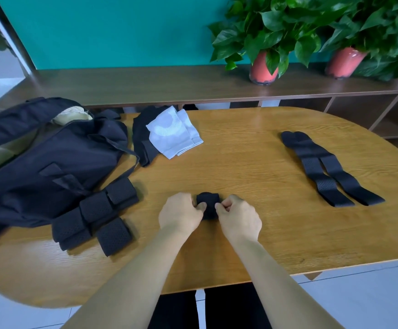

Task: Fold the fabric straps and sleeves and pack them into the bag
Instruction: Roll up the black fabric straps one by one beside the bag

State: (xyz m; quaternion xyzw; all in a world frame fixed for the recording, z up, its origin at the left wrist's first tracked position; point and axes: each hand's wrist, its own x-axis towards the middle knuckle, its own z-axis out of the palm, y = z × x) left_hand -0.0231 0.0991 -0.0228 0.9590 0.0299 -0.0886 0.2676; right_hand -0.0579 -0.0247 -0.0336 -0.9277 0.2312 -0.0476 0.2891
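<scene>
A small rolled black strap (208,203) lies on the wooden table (252,167) in front of me. My left hand (181,213) pinches its left side and my right hand (238,216) pinches its right side, fingers curled. Two long black straps (328,169) lie flat and unfolded to the right. Several folded black straps (96,214) sit at the left, against the black bag (41,162), whose mouth shows a pale lining at the top. White sleeves (174,134) rest on a dark folded sleeve (142,136) behind.
A long brown shelf unit (145,84) runs behind the table, carrying two potted plants in pink pots (263,67) at the right. The table's curved front edge is close to my legs. Grey floor shows at the lower right.
</scene>
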